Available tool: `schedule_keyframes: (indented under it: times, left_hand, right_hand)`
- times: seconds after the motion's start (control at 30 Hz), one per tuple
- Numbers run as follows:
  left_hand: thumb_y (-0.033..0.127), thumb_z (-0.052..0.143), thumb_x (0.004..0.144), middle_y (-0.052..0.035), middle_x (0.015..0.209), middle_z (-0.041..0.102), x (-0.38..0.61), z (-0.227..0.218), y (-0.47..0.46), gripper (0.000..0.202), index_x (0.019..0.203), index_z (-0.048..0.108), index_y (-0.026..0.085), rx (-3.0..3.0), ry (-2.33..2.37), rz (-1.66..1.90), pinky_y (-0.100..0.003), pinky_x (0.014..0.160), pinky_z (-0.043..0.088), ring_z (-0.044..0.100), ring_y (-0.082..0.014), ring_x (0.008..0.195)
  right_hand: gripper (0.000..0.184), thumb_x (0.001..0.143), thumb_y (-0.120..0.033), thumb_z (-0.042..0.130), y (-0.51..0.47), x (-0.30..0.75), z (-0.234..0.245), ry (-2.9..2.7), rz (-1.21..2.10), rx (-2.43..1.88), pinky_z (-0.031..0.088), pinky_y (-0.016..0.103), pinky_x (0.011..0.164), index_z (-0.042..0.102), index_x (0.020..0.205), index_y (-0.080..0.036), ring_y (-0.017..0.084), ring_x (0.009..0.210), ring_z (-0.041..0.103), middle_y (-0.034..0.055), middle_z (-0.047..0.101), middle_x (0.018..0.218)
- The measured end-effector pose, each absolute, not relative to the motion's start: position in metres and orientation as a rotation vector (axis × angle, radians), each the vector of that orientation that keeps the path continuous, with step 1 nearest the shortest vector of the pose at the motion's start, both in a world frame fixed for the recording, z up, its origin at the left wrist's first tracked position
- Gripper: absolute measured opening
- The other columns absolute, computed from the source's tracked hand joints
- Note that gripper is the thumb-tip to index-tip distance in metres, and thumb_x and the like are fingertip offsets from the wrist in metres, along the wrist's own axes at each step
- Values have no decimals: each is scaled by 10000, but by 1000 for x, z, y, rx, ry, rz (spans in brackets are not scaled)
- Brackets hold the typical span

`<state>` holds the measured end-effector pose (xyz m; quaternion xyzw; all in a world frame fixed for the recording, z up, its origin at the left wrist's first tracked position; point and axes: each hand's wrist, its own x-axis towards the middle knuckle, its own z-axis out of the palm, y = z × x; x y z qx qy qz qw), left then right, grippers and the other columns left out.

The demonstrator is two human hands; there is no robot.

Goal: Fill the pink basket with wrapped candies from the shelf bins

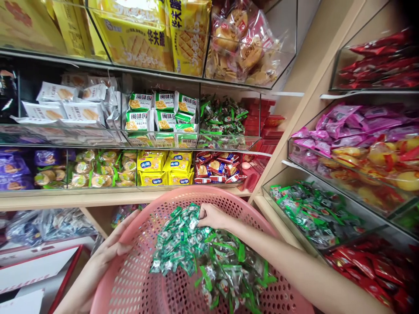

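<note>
A round pink plastic basket (pixel 126 283) with a perforated wall fills the lower middle of the view. On its left rim my left hand (pixel 114 244) has a grip, fingers along the outside and thumb at the edge. Inside lies a heap of small green-wrapped candies (pixel 178 240). Beside that heap, to the right, is a pile of clear packets with green ends (pixel 232 270). My right hand (pixel 211 216) reaches in over the basket, its fingers curled shut at the upper right edge of the green-wrapped candies. Whatever lies within those fingers is mostly hidden.
Clear shelf bins stand ahead, holding yellow waffle bags (pixel 140 39), green-and-white packets (pixel 163 111) and yellow packs (pixel 178 163). At right are bins of green-edged packets (pixel 317 213) and red packets (pixel 369 266). A white-and-red carton (pixel 36 270) sits at lower left.
</note>
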<state>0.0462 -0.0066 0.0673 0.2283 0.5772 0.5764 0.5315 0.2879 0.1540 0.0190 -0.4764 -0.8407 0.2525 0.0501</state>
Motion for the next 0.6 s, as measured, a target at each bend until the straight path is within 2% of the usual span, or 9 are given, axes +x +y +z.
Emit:
schedule_keyframes:
  times: [0.07,0.13,0.3,0.47,0.6]
  left_hand:
    - [96,727,454,13,1239,619,46,68,-8,873,1275,535,320,535,1367,1374,-294,848,527,542,-298,1160]
    - [116,725,476,8,1242,617,47,69,-9,865,1290,519,323,530,1364,1361,-294,812,542,556,-298,1143]
    - [172,734,527,34,1294,576,48,72,-10,814,1291,512,340,588,1390,1333,-237,758,549,503,-274,1209]
    - [193,705,543,38,1316,553,48,70,-8,757,1270,540,328,572,1391,1352,-283,838,532,467,-284,1241]
    - [206,731,519,19,1293,575,46,67,-5,762,1253,560,318,587,1403,1369,-311,896,506,474,-297,1233]
  right_hand:
    - [186,622,-340,747,150,288,25,-2631,751,-1496,346,204,547,643,660,-190,129,689,599,-21,689,745]
    - [207,636,-383,740,146,290,32,-2738,706,-1568,361,216,567,655,677,-199,150,724,620,-8,700,772]
    - [365,627,-404,764,143,294,45,-3011,535,-1665,433,255,688,669,923,-212,220,933,633,46,700,997]
    - [506,562,-361,817,149,287,41,-3138,433,-1838,473,310,791,661,1007,-177,268,990,627,100,679,1048]
    - [559,512,-368,838,149,279,39,-3187,405,-1875,449,383,876,663,1004,-170,298,1044,604,122,663,1093]
